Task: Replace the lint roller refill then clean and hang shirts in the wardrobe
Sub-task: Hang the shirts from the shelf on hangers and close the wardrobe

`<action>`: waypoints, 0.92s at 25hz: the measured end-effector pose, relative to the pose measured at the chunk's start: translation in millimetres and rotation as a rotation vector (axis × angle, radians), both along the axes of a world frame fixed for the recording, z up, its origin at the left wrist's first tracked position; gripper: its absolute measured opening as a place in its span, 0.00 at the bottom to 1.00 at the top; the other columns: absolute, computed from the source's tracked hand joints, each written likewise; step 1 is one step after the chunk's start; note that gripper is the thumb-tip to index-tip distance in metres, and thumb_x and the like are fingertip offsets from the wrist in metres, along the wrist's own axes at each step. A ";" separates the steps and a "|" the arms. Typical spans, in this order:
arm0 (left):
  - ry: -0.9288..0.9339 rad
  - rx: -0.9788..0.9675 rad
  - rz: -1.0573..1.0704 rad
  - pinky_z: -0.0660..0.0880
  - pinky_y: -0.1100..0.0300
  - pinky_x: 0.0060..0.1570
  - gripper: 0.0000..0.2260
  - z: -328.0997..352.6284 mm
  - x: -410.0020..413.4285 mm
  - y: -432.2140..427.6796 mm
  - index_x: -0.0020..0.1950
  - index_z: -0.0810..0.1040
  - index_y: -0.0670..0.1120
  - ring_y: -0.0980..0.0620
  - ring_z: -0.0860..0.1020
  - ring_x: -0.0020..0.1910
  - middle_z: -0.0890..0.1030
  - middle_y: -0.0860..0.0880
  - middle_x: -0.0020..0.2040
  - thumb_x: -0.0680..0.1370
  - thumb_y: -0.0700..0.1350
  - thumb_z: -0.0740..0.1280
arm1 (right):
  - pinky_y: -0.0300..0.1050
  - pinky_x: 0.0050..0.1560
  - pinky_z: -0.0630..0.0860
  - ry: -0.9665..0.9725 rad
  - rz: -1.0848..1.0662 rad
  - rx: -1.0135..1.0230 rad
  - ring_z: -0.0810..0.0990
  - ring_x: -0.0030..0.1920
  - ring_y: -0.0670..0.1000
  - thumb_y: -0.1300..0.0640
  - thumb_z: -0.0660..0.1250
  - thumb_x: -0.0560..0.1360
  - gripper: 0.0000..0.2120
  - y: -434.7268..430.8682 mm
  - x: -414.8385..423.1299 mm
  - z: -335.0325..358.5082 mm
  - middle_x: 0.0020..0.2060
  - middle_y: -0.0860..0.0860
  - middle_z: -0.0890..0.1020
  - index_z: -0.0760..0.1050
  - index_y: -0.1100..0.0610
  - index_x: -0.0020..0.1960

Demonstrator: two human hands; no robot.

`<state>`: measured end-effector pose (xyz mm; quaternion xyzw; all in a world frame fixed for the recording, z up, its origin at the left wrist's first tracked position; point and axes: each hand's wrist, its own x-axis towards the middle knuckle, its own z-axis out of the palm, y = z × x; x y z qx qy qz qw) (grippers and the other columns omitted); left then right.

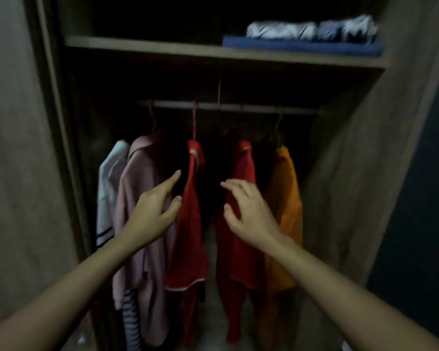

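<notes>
Red shirts (192, 198), soft, light, hanging below the rail (233, 107); left hand (153, 214) and right hand (251, 211) reaching, open, empty; probably best lifted by hanger hook.

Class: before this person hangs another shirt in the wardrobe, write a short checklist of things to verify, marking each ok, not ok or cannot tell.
1. Left hand free: ok, open, empty.
2. Right hand free: ok, open, empty.
3. Gap on the rail between the two red shirts: ok.
4. Shirt ready to hang: not ok, none held.
5. Spare hanger: cannot tell, too dark.
6. Lint roller in view: not ok.
</notes>
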<state>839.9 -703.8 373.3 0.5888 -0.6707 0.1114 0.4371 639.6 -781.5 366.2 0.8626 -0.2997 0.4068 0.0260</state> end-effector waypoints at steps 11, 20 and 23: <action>-0.788 0.203 0.171 0.58 0.56 0.68 0.25 -114.2 198.9 103.8 0.71 0.61 0.42 0.55 0.46 0.76 0.67 0.42 0.71 0.74 0.44 0.55 | 0.40 0.58 0.74 0.705 0.345 0.153 0.79 0.53 0.46 0.38 0.62 0.65 0.25 138.2 195.4 -281.0 0.50 0.47 0.83 0.78 0.52 0.55; -1.136 0.126 0.130 0.63 0.48 0.66 0.26 -96.9 235.6 96.8 0.69 0.69 0.40 0.46 0.69 0.69 0.71 0.42 0.70 0.72 0.44 0.54 | 0.51 0.74 0.46 1.161 0.094 -0.591 0.59 0.73 0.54 0.53 0.50 0.81 0.24 120.6 286.9 -265.9 0.72 0.54 0.63 0.55 0.61 0.74; -1.198 0.079 0.106 0.63 0.48 0.67 0.26 -95.1 237.8 91.8 0.69 0.68 0.39 0.45 0.69 0.69 0.71 0.41 0.70 0.72 0.45 0.55 | 0.50 0.74 0.51 1.144 0.142 -0.652 0.64 0.69 0.54 0.57 0.52 0.80 0.22 111.6 280.3 -258.2 0.69 0.53 0.65 0.58 0.59 0.73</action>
